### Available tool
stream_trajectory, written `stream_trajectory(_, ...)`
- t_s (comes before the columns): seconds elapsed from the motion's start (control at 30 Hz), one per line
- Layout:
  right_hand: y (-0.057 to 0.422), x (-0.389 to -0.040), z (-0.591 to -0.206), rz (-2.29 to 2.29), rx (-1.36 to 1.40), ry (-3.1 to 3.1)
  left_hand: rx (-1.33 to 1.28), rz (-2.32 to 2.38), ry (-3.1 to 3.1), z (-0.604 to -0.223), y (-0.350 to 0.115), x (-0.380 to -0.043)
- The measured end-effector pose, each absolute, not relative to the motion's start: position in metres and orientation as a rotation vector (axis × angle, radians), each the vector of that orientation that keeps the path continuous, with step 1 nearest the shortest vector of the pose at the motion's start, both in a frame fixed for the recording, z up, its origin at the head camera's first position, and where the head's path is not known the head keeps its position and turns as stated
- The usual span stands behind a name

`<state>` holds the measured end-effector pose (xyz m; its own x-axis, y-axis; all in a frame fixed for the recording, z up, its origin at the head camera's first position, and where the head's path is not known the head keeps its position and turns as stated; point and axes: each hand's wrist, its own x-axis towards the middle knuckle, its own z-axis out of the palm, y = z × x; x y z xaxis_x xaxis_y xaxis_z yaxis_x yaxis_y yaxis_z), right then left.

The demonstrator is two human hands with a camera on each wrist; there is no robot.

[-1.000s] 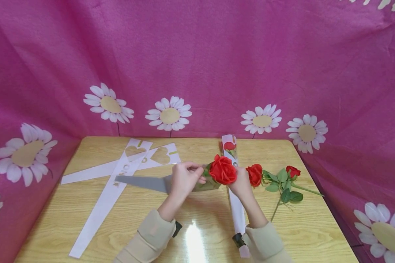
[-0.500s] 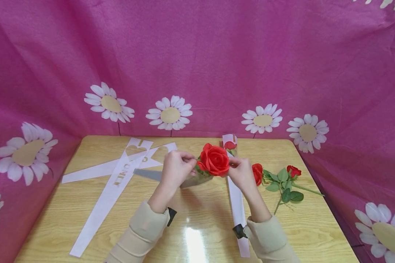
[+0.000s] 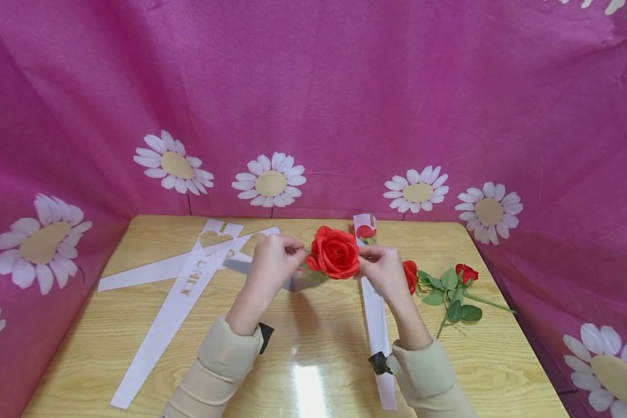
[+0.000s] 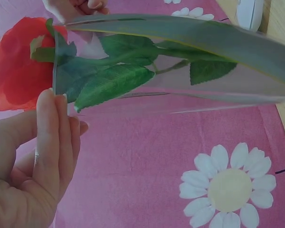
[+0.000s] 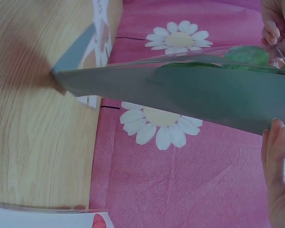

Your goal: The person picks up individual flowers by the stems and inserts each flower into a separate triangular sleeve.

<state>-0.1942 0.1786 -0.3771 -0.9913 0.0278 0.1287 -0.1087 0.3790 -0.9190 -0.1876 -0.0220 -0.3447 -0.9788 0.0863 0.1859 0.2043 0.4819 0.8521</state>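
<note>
A red rose (image 3: pixel 336 253) with green leaves stands in a flower sleeve (image 4: pixel 175 71), clear on one face and grey on the other. Its bloom sticks out of the sleeve's wide mouth. My left hand (image 3: pixel 273 264) pinches one edge of the mouth, beside the bloom. At the opposite edge, my right hand (image 3: pixel 384 271) pinches the film between thumb and fingers. In the right wrist view the grey face (image 5: pixel 189 95) narrows to a pointed end low over the table. Most of the sleeve is hidden behind the left hand in the head view.
White sleeves (image 3: pixel 157 325) with gold lettering and heart windows cross on the table's left. A wrapped rose in a white sleeve (image 3: pixel 373 313) lies beneath the right arm. Loose roses (image 3: pixel 466 271) with leafy stems (image 3: pixel 451 296) lie at the right. A pink daisy-print cloth (image 3: pixel 334 104) surrounds the table (image 3: pixel 313 337).
Both hands have lifted the sleeved rose slightly and shifted left. The bloom now faces the head camera more directly, and the right hand has moved from behind the bloom to its side.
</note>
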Motion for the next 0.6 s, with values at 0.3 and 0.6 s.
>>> stream_trajectory(0.3, 0.172, -0.188, -0.383, 1.592, 0.367, -2.264, -0.288, -1.536, -2.493, -0.344, -0.019, -0.187)
stream_trajectory(0.6, 0.154, -0.172, -0.376, 1.062, 0.778, -1.756, -0.278, -1.608, -2.42, -0.346, -0.016, -0.187)
